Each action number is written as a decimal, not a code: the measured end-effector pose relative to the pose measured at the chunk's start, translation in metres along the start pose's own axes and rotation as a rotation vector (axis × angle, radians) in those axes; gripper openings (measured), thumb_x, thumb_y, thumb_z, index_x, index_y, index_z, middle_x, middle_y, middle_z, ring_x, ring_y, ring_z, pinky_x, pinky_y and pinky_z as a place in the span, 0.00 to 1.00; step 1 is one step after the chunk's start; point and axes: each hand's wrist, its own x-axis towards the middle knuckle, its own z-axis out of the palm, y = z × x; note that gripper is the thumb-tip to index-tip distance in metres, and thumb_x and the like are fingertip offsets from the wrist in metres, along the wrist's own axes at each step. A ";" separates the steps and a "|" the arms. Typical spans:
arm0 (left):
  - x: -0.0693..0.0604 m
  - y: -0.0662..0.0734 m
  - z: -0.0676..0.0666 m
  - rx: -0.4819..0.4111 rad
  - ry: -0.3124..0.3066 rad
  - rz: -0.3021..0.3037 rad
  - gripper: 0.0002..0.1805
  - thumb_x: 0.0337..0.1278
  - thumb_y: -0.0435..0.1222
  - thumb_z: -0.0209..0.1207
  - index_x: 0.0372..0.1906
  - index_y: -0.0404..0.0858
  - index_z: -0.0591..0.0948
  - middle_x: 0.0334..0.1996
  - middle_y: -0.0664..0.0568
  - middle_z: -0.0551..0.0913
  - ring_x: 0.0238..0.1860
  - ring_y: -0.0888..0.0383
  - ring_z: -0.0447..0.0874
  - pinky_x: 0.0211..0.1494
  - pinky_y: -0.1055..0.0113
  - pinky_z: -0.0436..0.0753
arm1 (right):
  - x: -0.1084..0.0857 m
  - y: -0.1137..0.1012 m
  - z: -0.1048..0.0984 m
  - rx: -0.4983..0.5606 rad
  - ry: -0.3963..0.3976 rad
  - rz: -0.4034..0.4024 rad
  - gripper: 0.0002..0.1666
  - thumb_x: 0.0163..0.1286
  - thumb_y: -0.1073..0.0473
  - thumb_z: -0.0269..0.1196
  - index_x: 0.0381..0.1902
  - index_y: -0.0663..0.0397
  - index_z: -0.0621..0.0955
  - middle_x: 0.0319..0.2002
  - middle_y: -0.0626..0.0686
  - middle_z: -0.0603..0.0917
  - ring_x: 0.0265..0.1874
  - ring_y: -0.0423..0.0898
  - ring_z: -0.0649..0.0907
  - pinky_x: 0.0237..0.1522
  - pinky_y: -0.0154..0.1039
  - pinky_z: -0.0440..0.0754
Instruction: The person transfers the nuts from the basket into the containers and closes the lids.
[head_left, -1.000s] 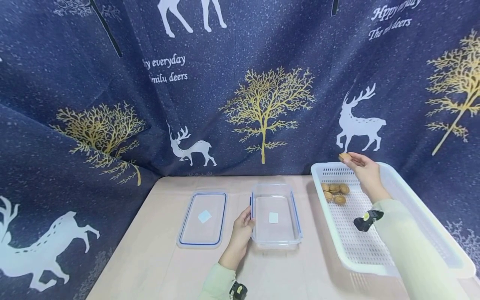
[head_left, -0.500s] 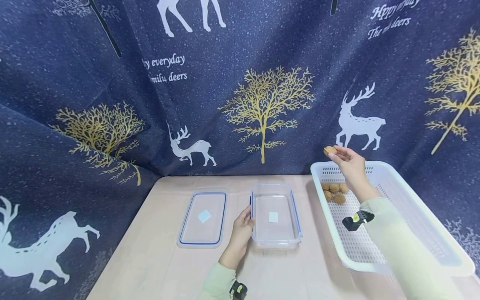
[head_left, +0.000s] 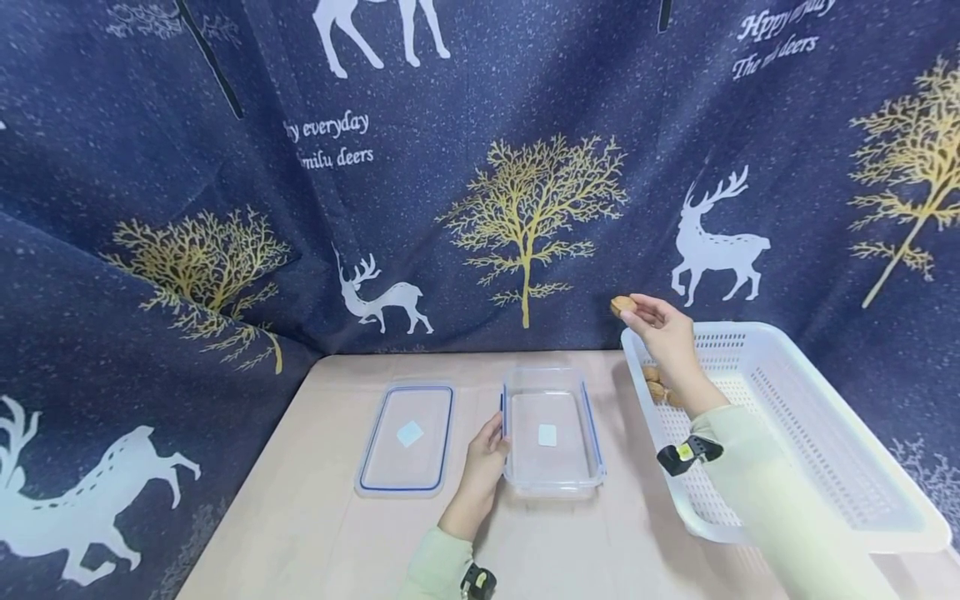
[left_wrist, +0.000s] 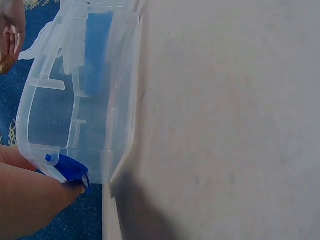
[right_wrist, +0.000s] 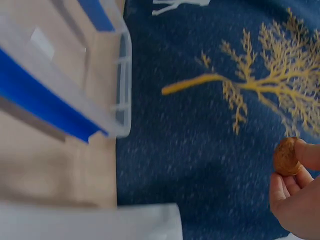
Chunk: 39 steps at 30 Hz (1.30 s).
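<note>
A walnut (head_left: 622, 306) is pinched between the thumb and fingers of my right hand (head_left: 667, 337), held in the air above the far left corner of the white basket (head_left: 783, 337). The right wrist view shows the same walnut (right_wrist: 287, 156) at the fingertips. My left hand (head_left: 481, 467) grips the left side of a clear lidless food container (head_left: 551, 483), its thumb by a blue latch (left_wrist: 71, 169) in the left wrist view. Several more walnuts (head_left: 654, 391) lie in the basket's far left part, partly hidden behind my right wrist.
Left of the container, a clear lid (head_left: 405, 482) with a blue seal lies flat on the pale tabletop (head_left: 315, 517). A dark blue cloth (head_left: 450, 217) printed with deer and trees hangs right behind the table's back edge.
My right hand has moved left with the walnut, from above the basket's far side toward the container. The left hand and the container have stayed in place.
</note>
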 end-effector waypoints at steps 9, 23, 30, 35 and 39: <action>0.000 0.000 0.001 -0.005 0.000 0.012 0.29 0.66 0.25 0.46 0.71 0.27 0.58 0.70 0.31 0.59 0.71 0.37 0.56 0.73 0.49 0.59 | -0.013 -0.013 0.025 0.117 -0.044 -0.003 0.28 0.67 0.60 0.63 0.63 0.63 0.73 0.59 0.64 0.77 0.49 0.35 0.79 0.53 0.24 0.78; 0.001 -0.002 0.002 -0.010 0.000 0.010 0.28 0.67 0.25 0.46 0.71 0.27 0.59 0.70 0.31 0.59 0.70 0.36 0.56 0.72 0.49 0.59 | -0.038 -0.019 0.062 0.225 -0.121 0.090 0.26 0.67 0.65 0.62 0.62 0.63 0.73 0.59 0.64 0.77 0.55 0.47 0.78 0.54 0.26 0.78; -0.002 0.002 0.003 -0.028 -0.005 0.028 0.28 0.66 0.25 0.46 0.70 0.25 0.59 0.69 0.30 0.59 0.70 0.35 0.56 0.72 0.48 0.59 | -0.052 -0.014 0.077 0.256 -0.154 0.104 0.25 0.68 0.65 0.61 0.62 0.63 0.73 0.58 0.63 0.78 0.57 0.51 0.77 0.49 0.24 0.80; -0.003 0.002 0.003 -0.024 0.001 0.013 0.28 0.67 0.25 0.46 0.70 0.26 0.59 0.70 0.30 0.58 0.70 0.36 0.55 0.73 0.49 0.58 | -0.057 -0.009 0.086 0.242 -0.140 0.104 0.24 0.67 0.66 0.62 0.61 0.64 0.74 0.56 0.64 0.79 0.56 0.53 0.78 0.50 0.26 0.80; -0.002 0.002 0.002 -0.021 -0.002 0.012 0.28 0.68 0.26 0.46 0.70 0.25 0.58 0.70 0.30 0.57 0.71 0.36 0.54 0.73 0.50 0.57 | -0.061 -0.004 0.091 0.171 -0.125 0.108 0.24 0.66 0.64 0.64 0.60 0.61 0.76 0.55 0.63 0.80 0.55 0.53 0.79 0.53 0.31 0.81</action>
